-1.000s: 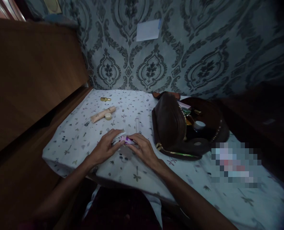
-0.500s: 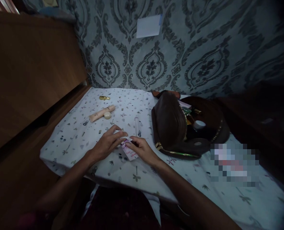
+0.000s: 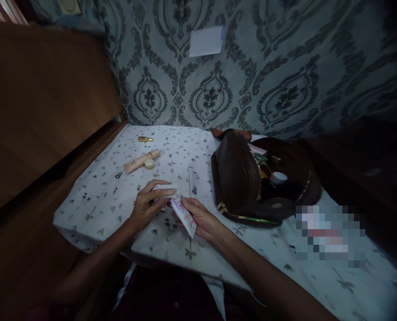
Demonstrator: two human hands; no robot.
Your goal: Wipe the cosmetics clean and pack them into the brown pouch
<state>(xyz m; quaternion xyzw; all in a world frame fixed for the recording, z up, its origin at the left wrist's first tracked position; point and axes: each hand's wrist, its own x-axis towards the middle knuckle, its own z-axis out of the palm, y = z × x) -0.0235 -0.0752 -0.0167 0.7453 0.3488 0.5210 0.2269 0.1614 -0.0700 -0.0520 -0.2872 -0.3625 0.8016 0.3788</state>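
Observation:
My right hand is closed around a white squeeze tube with pink and purple print, its flat end tilted down toward me. My left hand pinches a crumpled white wipe or tissue against the tube's upper end, so that end is covered. Both hands are just above the patterned cloth near the front edge. Beyond them lie a peach-coloured tube, a small round cream-coloured lid or jar touching it, and a small gold tube.
An open dark brown bag stands on the right with a white-lidded jar and other items inside. A thin translucent strip lies left of it. A pixelated patch covers something at the right. Wooden furniture borders the left.
The tube has turned and lifted so more of its printed side shows. My right fingers have shifted from its top to its side and underneath. The left hand still holds the wipe.

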